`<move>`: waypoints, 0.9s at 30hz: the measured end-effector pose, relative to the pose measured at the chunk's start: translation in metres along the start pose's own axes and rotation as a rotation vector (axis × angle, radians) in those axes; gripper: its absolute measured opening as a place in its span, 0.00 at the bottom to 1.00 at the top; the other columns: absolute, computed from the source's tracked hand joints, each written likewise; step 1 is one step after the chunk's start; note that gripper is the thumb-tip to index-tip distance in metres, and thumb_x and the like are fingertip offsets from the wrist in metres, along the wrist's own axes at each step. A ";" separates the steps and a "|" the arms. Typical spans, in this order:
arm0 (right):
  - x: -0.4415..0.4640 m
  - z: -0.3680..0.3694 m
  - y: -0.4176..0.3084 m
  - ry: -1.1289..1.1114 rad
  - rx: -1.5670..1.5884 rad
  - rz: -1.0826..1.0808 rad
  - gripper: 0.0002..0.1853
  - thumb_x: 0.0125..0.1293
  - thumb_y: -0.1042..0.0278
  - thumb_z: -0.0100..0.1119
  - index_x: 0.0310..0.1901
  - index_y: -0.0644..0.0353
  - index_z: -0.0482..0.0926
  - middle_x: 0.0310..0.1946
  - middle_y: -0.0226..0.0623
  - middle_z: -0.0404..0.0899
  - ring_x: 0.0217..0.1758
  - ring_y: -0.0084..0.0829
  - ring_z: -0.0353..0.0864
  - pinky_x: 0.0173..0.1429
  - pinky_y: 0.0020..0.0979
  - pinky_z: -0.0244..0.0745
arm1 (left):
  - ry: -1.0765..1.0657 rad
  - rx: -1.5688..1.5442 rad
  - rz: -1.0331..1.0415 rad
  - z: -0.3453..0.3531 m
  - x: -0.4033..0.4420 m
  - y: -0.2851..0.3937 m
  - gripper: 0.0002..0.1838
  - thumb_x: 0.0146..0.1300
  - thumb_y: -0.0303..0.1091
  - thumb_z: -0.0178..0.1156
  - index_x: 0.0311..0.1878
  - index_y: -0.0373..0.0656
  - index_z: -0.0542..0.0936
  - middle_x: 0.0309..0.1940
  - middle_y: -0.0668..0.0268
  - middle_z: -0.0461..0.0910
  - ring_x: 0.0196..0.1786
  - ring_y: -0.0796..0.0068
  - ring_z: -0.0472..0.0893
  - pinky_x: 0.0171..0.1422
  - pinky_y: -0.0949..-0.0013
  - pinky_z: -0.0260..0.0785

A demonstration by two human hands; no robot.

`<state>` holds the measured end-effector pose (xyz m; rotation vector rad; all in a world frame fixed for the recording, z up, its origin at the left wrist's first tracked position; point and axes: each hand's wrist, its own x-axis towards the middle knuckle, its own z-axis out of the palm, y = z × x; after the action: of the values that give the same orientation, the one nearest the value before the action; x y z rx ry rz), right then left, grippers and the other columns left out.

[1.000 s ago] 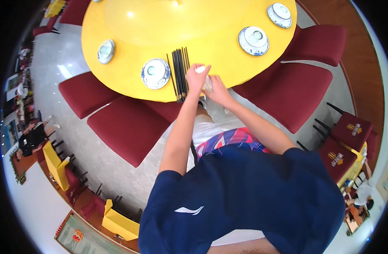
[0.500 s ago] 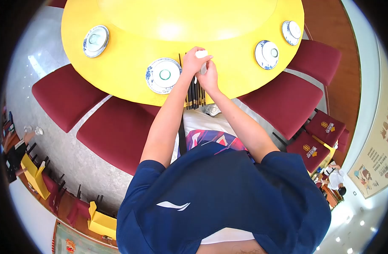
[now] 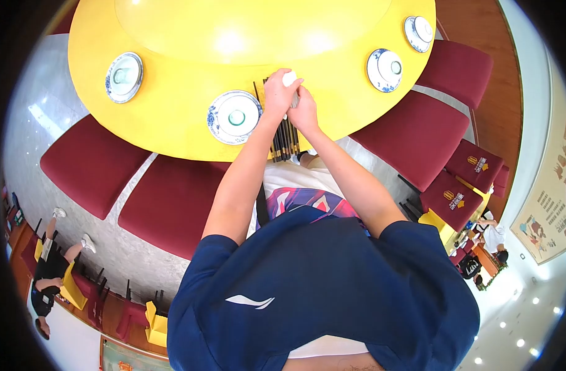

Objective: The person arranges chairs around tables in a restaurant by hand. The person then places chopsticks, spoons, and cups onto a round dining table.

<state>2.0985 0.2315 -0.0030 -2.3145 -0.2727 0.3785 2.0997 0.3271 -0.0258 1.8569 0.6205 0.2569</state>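
My left hand [image 3: 279,94] is wrapped round a white stack [image 3: 289,78] that looks like white soup spoons. My right hand [image 3: 304,112] closes on the lower part of it, just below and touching the left. Fingers hide most of the stack. Under both hands a bundle of dark chopsticks [image 3: 285,143] with gold bands lies on the yellow round table [image 3: 178,133], near its edge. Left of the hands sits a blue-and-white plate [image 3: 219,133] carrying a bowl and a greenish glass [image 3: 236,117].
More place settings stand on the table: one plate [image 3: 123,95] at left, another plate [image 3: 374,74] at right, and a third plate [image 3: 411,37] farther right. Maroon chairs [image 3: 172,207] line the near edge, with another chair [image 3: 413,139] at right. A person [image 3: 51,272] walks at lower left.
My view has turned slightly, shifting the table and plates left. Both hands stay together on the white stack, over the chopsticks. More of the person at lower left now shows.
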 end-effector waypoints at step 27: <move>0.039 -0.162 0.112 -0.229 0.040 -0.474 0.35 0.56 0.65 0.63 0.66 0.63 0.65 0.62 0.54 0.65 0.63 0.51 0.68 0.68 0.43 0.65 | 0.335 0.516 -0.055 0.040 -0.116 0.059 0.37 0.61 0.37 0.65 0.69 0.33 0.60 0.67 0.38 0.59 0.71 0.40 0.58 0.74 0.51 0.52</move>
<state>2.2002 0.0601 0.0172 -2.0817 -0.8961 0.4002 2.0373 0.2182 0.0273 2.3067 1.0417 0.4052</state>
